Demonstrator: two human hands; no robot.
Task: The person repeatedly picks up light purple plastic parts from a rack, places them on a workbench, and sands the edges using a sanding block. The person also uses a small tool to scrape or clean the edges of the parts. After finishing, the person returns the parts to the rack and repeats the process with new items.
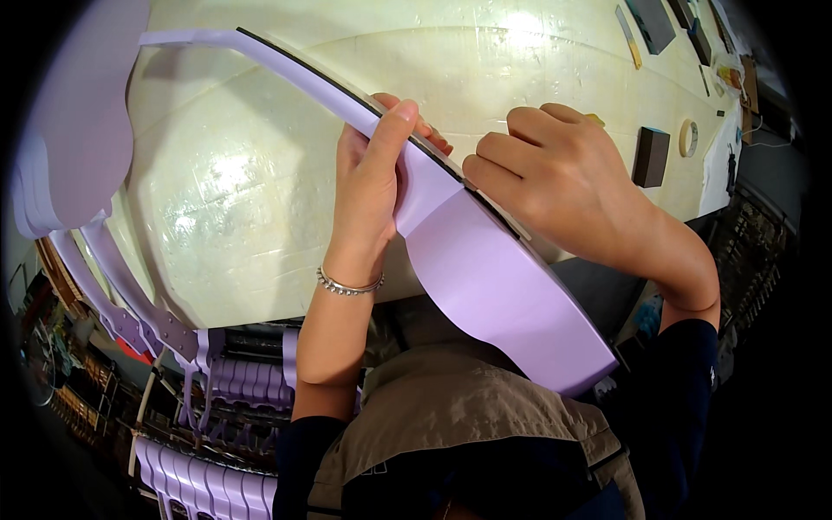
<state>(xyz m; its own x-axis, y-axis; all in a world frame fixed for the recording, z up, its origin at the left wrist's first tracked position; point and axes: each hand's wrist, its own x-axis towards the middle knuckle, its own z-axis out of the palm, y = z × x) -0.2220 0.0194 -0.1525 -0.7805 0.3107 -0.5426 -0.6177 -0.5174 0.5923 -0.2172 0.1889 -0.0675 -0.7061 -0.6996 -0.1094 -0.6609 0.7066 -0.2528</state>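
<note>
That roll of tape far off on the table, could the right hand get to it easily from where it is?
Probably not at once. The right hand presses on the lilac strap piece, and the tape roll lies farther along the table, beyond a dark block; nothing covers it.

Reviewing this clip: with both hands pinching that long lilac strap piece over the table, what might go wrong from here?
1. The lilac strap piece is long and curved; only its middle is held by the left hand and right hand, so the free ends may sag or twist.
2. The dark edge strip along its rim could shift out of line under the pinch.
3. The wide end hangs past the table edge and may catch on the person's vest.
</note>
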